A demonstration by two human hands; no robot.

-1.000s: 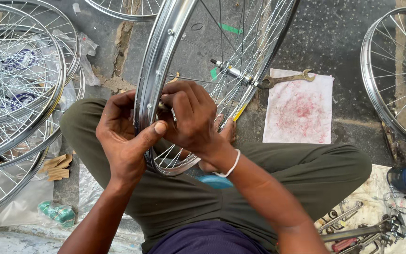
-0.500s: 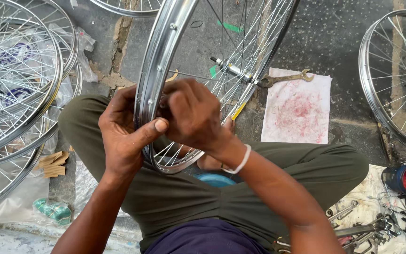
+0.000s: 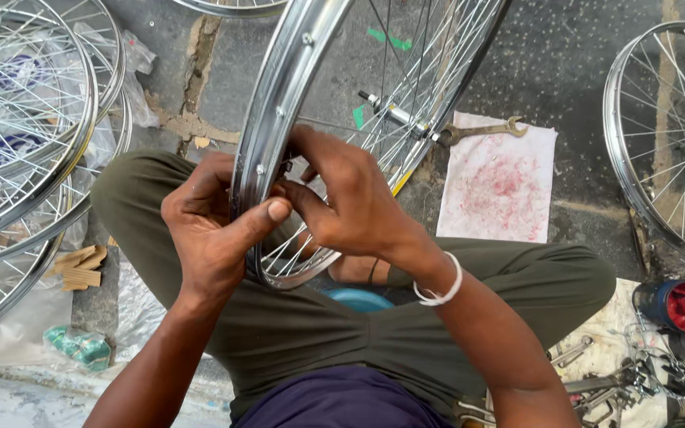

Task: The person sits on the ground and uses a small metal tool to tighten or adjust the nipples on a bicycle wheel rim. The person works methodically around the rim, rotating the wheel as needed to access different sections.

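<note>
We held both forearms reaching up from the near edge, converging toward the middle. Our left hand [image 3: 212, 230] sat curled, palm turned right, thumb stretched rightward across to meet the other hand. Our right hand [image 3: 350, 198] arched over from the right, fingers bent and pinched together at the tips, wrist flexed downward.

Left hand [image 3: 212, 230]: grips the chrome bicycle wheel rim [image 3: 279, 119], thumb across it.
Right hand [image 3: 350, 198]: pinches inside the rim at a spoke.
</note>
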